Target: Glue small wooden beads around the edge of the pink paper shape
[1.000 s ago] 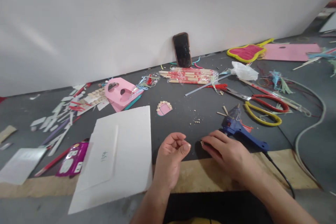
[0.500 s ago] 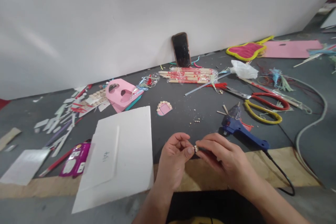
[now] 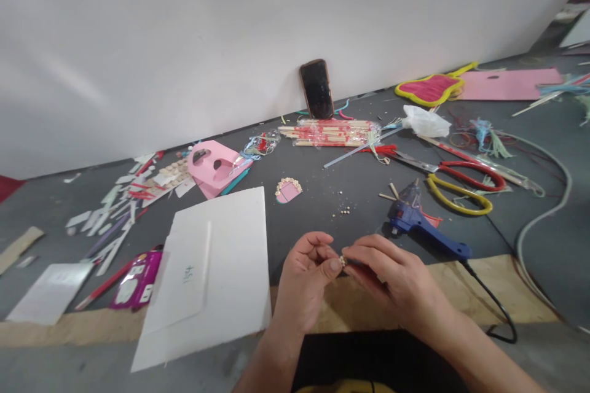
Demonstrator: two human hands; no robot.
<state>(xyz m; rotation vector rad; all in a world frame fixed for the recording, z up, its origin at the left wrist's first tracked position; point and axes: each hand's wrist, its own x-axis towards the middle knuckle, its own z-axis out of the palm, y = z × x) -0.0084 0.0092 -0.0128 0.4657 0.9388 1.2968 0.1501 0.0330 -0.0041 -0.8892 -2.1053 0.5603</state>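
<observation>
My left hand (image 3: 304, 279) and my right hand (image 3: 391, 276) meet fingertip to fingertip just above the dark floor mat. Between the fingertips sits a tiny pale bead (image 3: 342, 261), pinched from both sides. The left hand's fingers are curled with the thumb forward. Just right of my right hand lies a blue glue gun (image 3: 424, 227), its black cord running off to the right. A few loose beads (image 3: 343, 210) lie on the mat ahead of my hands, and a small pink bead-rimmed piece (image 3: 288, 189) lies beyond them.
A white sheet (image 3: 216, 264) lies left of my hands. Red and yellow scissors (image 3: 456, 184), a pack of sticks (image 3: 332, 132), a pink cut-out card (image 3: 214, 163) and paper scraps (image 3: 115, 209) litter the mat. A phone (image 3: 316, 89) leans on the wall. A white cable (image 3: 544, 215) curves at right.
My right hand lifted off the mat beside the glue gun and moved left to meet the left hand, bringing a small bead with it. The view shifted slightly.
</observation>
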